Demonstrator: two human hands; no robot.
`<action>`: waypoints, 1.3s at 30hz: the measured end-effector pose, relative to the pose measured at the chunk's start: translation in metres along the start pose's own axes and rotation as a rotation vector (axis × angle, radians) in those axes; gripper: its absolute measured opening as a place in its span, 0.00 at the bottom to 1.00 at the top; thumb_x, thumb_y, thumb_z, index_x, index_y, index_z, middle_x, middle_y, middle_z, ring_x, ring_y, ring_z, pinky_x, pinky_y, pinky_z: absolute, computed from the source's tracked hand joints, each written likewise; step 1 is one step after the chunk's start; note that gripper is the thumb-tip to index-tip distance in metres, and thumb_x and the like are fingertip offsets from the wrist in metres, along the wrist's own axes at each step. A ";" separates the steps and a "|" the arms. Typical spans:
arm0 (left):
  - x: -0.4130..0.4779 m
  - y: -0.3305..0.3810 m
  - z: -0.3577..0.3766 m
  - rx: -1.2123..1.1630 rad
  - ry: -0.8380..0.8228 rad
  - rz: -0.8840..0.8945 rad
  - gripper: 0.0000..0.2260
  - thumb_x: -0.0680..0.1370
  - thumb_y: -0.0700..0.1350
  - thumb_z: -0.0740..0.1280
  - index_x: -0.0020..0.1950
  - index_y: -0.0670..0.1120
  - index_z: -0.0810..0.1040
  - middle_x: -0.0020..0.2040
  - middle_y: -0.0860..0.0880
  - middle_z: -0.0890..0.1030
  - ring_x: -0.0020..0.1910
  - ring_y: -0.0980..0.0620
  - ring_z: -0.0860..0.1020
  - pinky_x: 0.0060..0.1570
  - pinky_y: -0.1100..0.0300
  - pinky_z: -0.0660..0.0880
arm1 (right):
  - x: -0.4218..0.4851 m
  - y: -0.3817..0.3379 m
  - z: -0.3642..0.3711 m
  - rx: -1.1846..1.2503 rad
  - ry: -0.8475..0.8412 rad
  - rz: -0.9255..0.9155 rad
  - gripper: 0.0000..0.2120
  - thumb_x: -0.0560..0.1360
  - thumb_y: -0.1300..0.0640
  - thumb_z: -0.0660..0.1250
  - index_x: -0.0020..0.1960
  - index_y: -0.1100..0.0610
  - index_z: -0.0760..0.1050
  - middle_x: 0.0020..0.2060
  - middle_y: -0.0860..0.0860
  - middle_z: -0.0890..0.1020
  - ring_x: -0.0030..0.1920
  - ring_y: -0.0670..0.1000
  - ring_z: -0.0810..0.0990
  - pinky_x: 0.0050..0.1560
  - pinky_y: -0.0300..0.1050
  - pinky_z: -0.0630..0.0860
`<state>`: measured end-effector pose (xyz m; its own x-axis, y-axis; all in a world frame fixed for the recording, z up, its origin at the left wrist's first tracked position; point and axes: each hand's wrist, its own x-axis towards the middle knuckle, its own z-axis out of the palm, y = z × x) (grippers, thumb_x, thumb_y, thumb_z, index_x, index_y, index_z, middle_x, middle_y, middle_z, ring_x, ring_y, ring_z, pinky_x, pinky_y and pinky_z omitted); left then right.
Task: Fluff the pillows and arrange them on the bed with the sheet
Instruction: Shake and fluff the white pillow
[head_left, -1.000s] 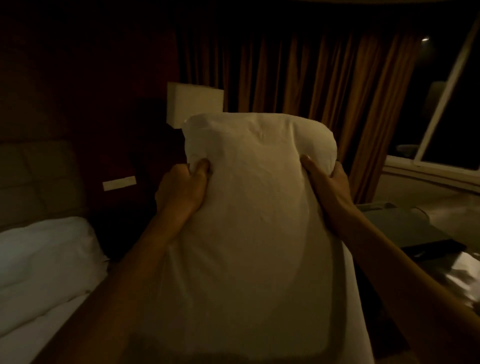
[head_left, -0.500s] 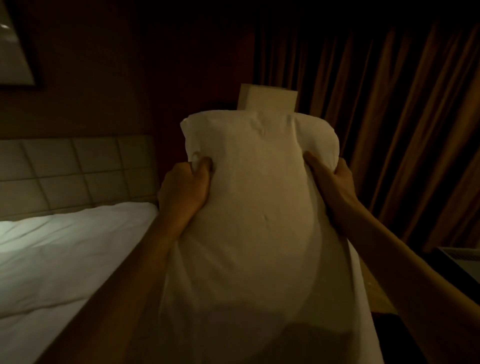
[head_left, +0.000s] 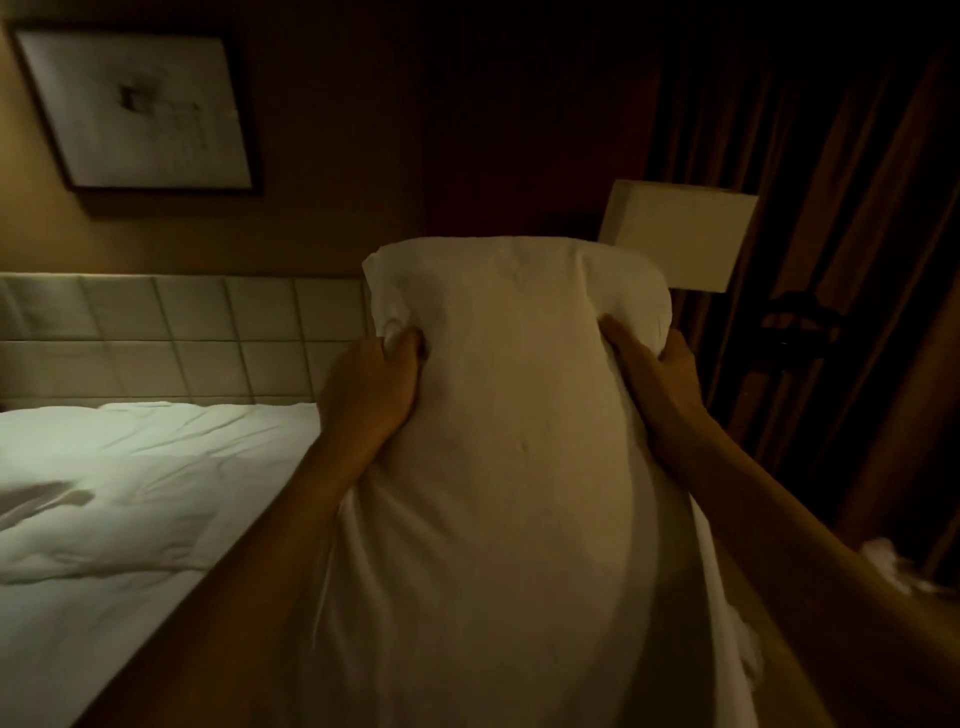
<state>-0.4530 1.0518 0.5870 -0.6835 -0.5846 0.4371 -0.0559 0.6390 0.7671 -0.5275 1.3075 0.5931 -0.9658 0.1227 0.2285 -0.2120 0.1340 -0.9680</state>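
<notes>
Mid-fluff by the look of it. Holding the pillow (head_left: 519, 441) up on end in the air, just off the right edge of the bed (head_left: 171, 613), not yet laid down. Gripping the left side near the top with the left hand (head_left: 369, 395), curled fingers bunching a fold of the case. Clamping the opposite side with the right hand (head_left: 657, 379), thumb dug into the front and the rest wrapped round the back. Probably squeezing the filling in from both sides, so calling this the fluffing step, with placing yet to come. Next up, at a guess: swing left over the white sheet (head_left: 156, 457) and set down flat against the padded headboard (head_left: 156, 338). Needs both grips kept firm, given the soft lower half sagging toward the camera. Around: framed picture (head_left: 135, 104) on the wall above the headboard, boxy lampshade (head_left: 675, 234) right behind the pillow's top right corner, dark curtains (head_left: 857, 260) off to the right. Nothing really blocking the way to the head of the bed, but worth minding that lampshade on the swing. Rumpled sheet too, maybe worth smoothing first. Can't spot a second pillow anywhere, pretty dim though.
</notes>
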 end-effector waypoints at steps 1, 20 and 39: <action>0.004 0.003 0.007 0.016 0.012 -0.015 0.22 0.84 0.61 0.56 0.36 0.52 0.75 0.34 0.50 0.77 0.34 0.52 0.75 0.33 0.59 0.63 | 0.012 0.002 0.001 0.004 -0.019 -0.012 0.46 0.67 0.28 0.69 0.77 0.47 0.61 0.70 0.49 0.73 0.67 0.55 0.74 0.67 0.62 0.73; 0.113 -0.007 0.099 0.110 0.135 -0.151 0.19 0.82 0.63 0.57 0.40 0.52 0.76 0.39 0.50 0.78 0.42 0.46 0.78 0.44 0.54 0.70 | 0.182 0.040 0.072 0.060 -0.190 -0.014 0.43 0.70 0.31 0.70 0.78 0.49 0.61 0.70 0.52 0.74 0.67 0.58 0.74 0.67 0.62 0.72; 0.331 -0.089 0.141 0.110 0.190 -0.121 0.24 0.82 0.64 0.56 0.52 0.46 0.81 0.46 0.47 0.79 0.47 0.45 0.77 0.49 0.52 0.70 | 0.338 0.043 0.254 0.117 -0.187 -0.074 0.46 0.67 0.30 0.71 0.78 0.47 0.61 0.70 0.50 0.74 0.67 0.55 0.75 0.67 0.60 0.73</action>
<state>-0.7774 0.8716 0.5969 -0.5187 -0.7369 0.4335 -0.2149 0.6032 0.7681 -0.9012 1.1050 0.6021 -0.9556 -0.0692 0.2866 -0.2885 0.0198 -0.9573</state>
